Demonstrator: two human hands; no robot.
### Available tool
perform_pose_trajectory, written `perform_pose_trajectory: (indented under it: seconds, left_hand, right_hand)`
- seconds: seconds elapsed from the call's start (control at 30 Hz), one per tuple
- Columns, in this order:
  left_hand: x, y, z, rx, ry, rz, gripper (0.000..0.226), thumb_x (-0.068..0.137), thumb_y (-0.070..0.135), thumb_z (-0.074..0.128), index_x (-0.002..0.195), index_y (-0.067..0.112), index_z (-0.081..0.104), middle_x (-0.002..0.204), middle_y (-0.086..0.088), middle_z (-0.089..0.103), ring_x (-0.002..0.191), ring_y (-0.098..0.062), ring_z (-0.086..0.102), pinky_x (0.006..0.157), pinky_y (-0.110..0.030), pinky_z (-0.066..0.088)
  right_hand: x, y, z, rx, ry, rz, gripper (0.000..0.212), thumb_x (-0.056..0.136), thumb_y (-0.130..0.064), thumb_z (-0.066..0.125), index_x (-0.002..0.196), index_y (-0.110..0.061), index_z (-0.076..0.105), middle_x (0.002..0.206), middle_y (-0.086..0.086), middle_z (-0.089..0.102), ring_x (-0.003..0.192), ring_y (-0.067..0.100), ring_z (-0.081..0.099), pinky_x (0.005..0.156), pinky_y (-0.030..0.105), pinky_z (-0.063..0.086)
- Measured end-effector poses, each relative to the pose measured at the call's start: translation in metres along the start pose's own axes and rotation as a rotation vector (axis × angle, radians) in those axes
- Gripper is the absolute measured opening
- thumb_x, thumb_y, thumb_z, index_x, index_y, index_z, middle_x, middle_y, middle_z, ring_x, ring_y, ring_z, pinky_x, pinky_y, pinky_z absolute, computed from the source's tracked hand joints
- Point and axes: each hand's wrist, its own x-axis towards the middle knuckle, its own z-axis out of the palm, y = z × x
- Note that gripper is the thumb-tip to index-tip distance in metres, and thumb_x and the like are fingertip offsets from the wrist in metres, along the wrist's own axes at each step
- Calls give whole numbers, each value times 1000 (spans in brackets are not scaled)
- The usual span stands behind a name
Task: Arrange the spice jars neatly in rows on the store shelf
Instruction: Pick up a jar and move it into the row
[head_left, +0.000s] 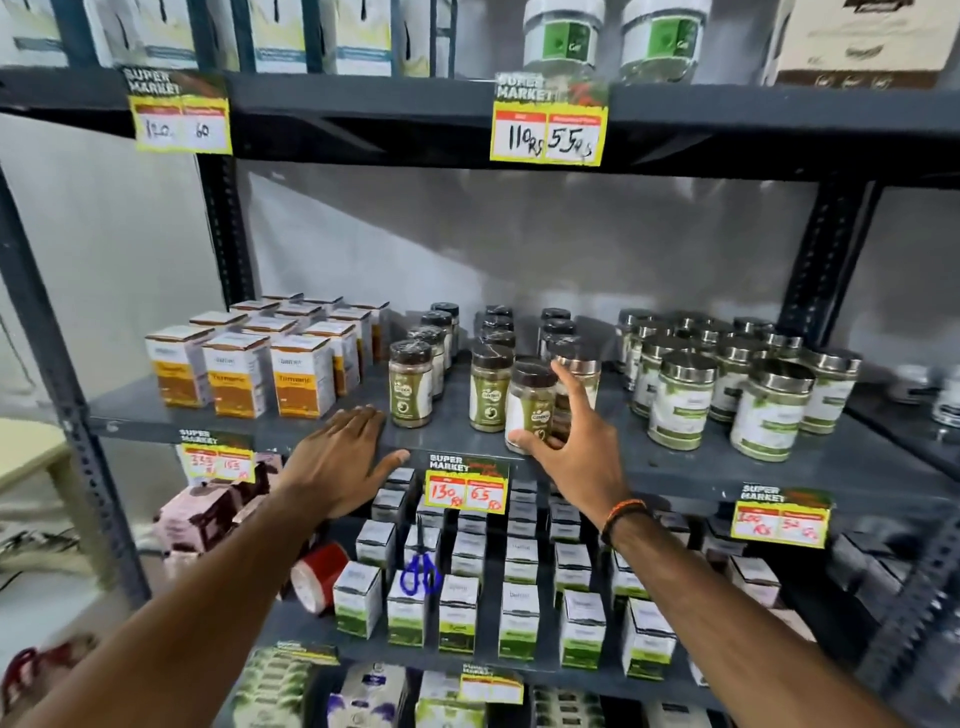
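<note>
I can't read the small print on the spice jar (530, 405) in my right hand (571, 441); my fingers cover its lower label. The jars behind it are partly hidden. The green-labelled tubs (610, 39) far up top are cut off, and the bottom-shelf packets (363, 696) blur out.

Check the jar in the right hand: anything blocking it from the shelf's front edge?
Nothing visible. The right hand holds the jar at the shelf front, right of two front jars; bare shelf beneath.

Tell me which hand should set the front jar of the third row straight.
Right. The right hand already grips that tilted spice jar; the left hand lies flat on the shelf edge, farther off.
</note>
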Motion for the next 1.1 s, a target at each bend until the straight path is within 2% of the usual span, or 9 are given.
perform_pose_trajectory:
  seconds: [0.1, 0.17, 0.3, 0.47, 0.63, 0.73, 0.87, 1.0, 1.1]
  left_hand:
    - [4, -5, 4, 0, 1, 19, 94, 94, 81, 14, 152, 12, 41, 157, -11, 47, 142, -29, 45, 112, -46, 40]
    - [5, -6, 5, 0, 3, 23, 94, 94, 81, 14, 154, 13, 38, 159, -11, 44, 143, -28, 43, 113, -46, 39]
    - [3, -4, 4, 0, 3, 27, 95, 93, 81, 12, 156, 13, 34, 161, -11, 40, 145, -28, 41, 116, -46, 36]
    - [1, -2, 2, -2, 0, 25, 99, 91, 82, 8, 157, 12, 32, 163, -11, 37, 147, -27, 37, 120, -44, 30]
    - [1, -2, 2, 4, -3, 25, 102, 90, 83, 5, 158, 11, 32, 163, -11, 36, 148, -26, 36, 121, -42, 26]
    - [1, -3, 3, 4, -6, 23, 101, 90, 83, 6, 158, 12, 31, 164, -11, 35, 149, -26, 35, 121, -43, 26]
    - [2, -3, 5, 3, -3, 21, 101, 90, 83, 6, 158, 13, 32, 163, -10, 36, 148, -26, 35, 121, -42, 26]
    - [2, -3, 6, 7, 0, 16, 101, 90, 83, 5, 158, 13, 32, 164, -11, 36, 149, -26, 35, 121, -42, 25]
    - [2, -2, 6, 2, 6, 15, 102, 90, 83, 5, 158, 12, 32, 163, -11, 36, 148, -27, 36, 121, -43, 26]
  right_hand:
    - [-1, 1, 2, -2, 19, 5, 113, 68, -63, 85, 158, -50, 17, 126, -11, 65, 100, 10, 69, 86, 26, 58]
    - [-3, 3, 2, -3, 22, 9, 111, 65, -62, 86, 155, -44, 25, 133, -9, 63, 111, 6, 64, 91, 25, 57]
    - [-6, 7, 6, 22, 4, 65, 94, 66, -52, 91, 145, -31, 43, 125, -5, 70, 104, -1, 67, 86, 22, 58]
    - [-4, 3, 9, 17, -5, 87, 86, 69, -48, 91, 142, -24, 52, 110, -22, 64, 96, -16, 62, 82, 8, 52]
    - [-9, -4, 4, 24, -16, 94, 81, 72, -48, 89, 141, -22, 55, 102, -37, 56, 93, -25, 58, 83, 6, 50]
    - [-16, -4, -2, 63, 23, 82, 82, 75, -46, 87, 145, -19, 54, 116, -24, 62, 97, -20, 60, 86, 9, 51]
    - [-18, -2, -26, 13, 110, 63, 75, 84, -52, 74, 145, -13, 53, 128, -5, 66, 102, 4, 68, 82, 17, 58]
    - [-3, 1, -52, 17, 226, 59, 52, 86, -44, 76, 127, -14, 64, 111, -5, 72, 90, -2, 69, 71, 12, 56]
    - [4, 6, -54, -15, 187, 69, 39, 83, -44, 81, 111, -19, 68, 93, -11, 72, 82, -4, 69, 65, 10, 54]
